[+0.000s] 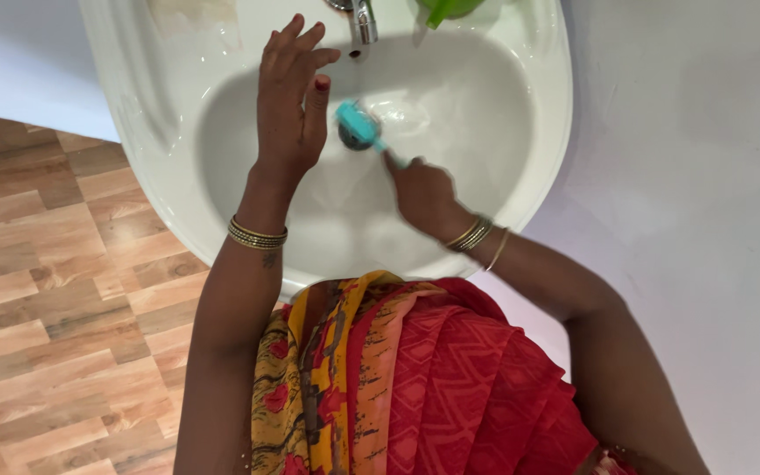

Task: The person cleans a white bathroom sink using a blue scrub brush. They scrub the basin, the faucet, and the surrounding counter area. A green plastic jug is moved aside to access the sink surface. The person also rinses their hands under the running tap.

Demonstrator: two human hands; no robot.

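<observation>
the white basin (pixel 521 167) was the thing everything else sat around. her right hand (pixel 422 192) was down inside it, on the near slope of the bowl, fingers curled tight around the handle of a teal brush (pixel 358 125) whose head was pressed onto the drain at the bowl's bottom; the hand was blurred, so i couldn't tell the exact grip. her left hand (pixel 290 97) hovered over the far left part of the bowl, fingers loosely spread and a little bent, holding nothing, just beside the chrome tap (pixel 361 19) at the back rim. a green container (pixel 446 9) stood on that back rim, to the right of the tap. bangles circled both wrists, and the front of her red and yellow sari (pixel 398 369) hung against the basin's near edge. it struck me that hard scrubbing could flick dirty water up over the rim onto the sari or the wood-patterned floor (pixel 54 290) to the left of the basin, and a wet handle might slip out of her grip.
</observation>
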